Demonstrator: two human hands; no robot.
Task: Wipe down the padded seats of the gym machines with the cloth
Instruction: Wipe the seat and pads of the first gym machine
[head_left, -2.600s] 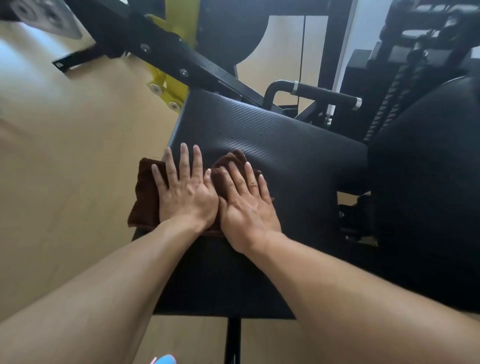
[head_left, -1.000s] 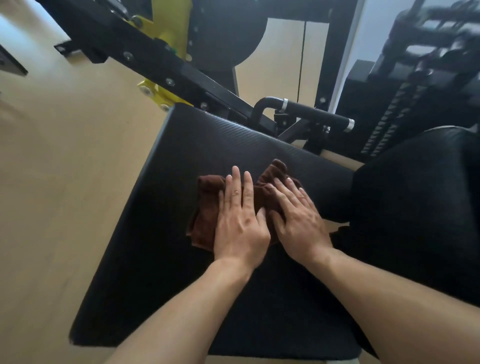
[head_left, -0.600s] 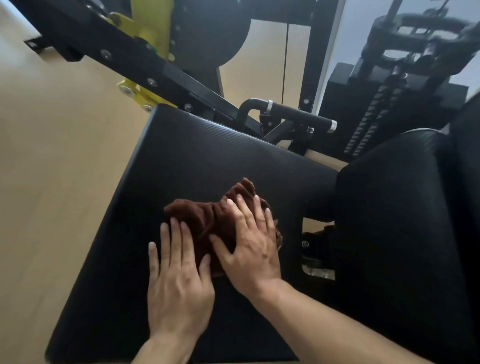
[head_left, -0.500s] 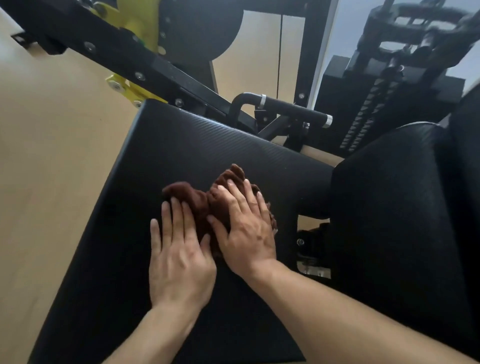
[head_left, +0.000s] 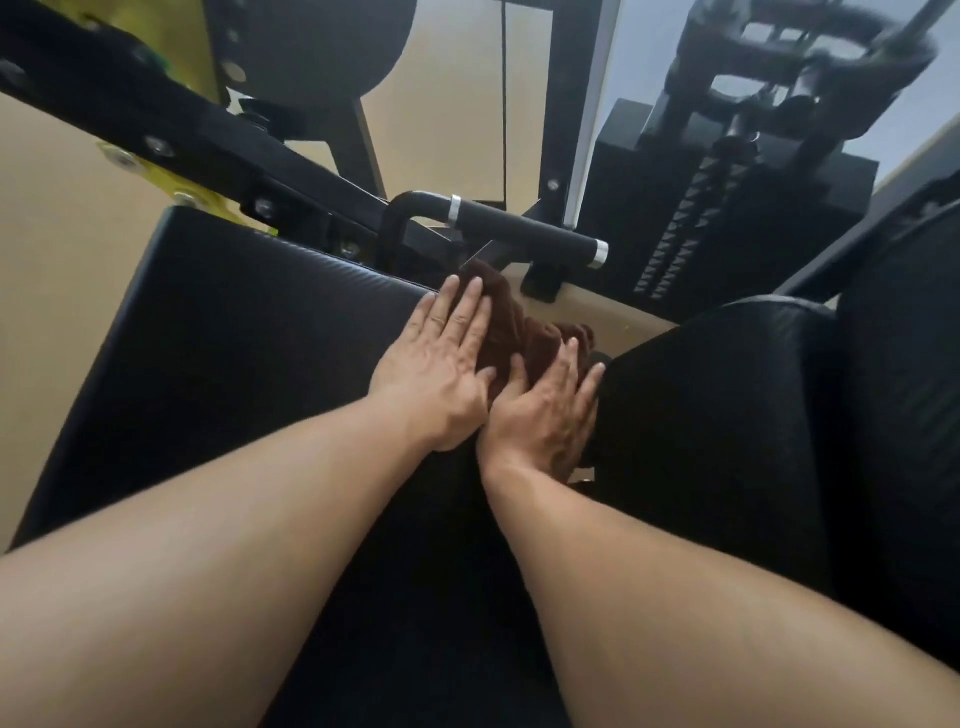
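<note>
Left hand (head_left: 435, 364): flat, palm down, fingers straight and close together, pointing toward the upper right of the frame; sits just above centre.
Right hand (head_left: 546, 410): flat, palm down, fingers slightly spread, just right of and lower than the left hand; thumb edge touches the left hand's heel.
Left forearm: bare, runs from the lower left corner up to the wrist.
Right forearm: bare, runs from the lower right corner up to the wrist.
</note>
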